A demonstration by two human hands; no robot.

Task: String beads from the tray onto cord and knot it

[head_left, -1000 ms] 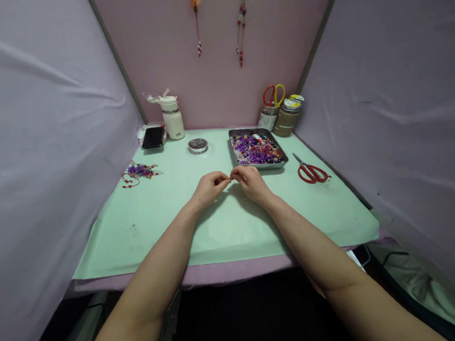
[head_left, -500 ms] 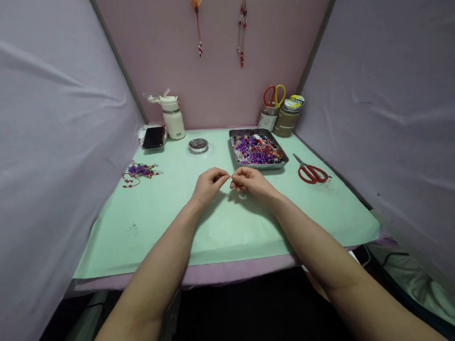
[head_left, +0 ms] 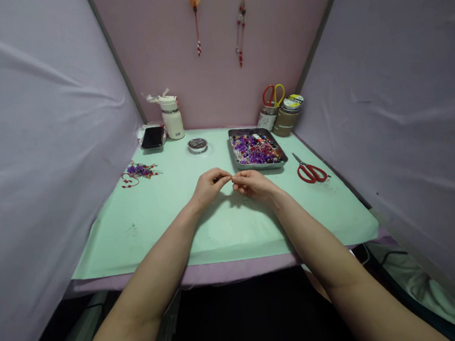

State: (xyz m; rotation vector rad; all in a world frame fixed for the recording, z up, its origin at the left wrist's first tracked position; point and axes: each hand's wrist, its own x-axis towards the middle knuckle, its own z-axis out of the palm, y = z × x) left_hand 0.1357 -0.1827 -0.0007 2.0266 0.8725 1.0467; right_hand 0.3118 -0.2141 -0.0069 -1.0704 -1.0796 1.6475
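My left hand and my right hand meet at their fingertips above the middle of the green-covered table. Thumb and forefinger of each are pinched together; whatever lies between them is too small to make out. Just behind my right hand stands a metal tray of purple, red, clear and dark beads. To the right lie red-handled scissors, blades slightly apart. Off to the left is a small heap of beaded purple and red cords. A round spool sits behind my left hand.
At the back left are a cream bottle and a black phone. Two jars stand at the back right, one with red and yellow scissor handles, the other topped by a spool. Beaded strings hang on the pink back wall.
My right hand has turned slightly and its fingers have shifted, bringing its thumb tip against the left fingertips. My left hand has barely moved, and the things on the table are unchanged.
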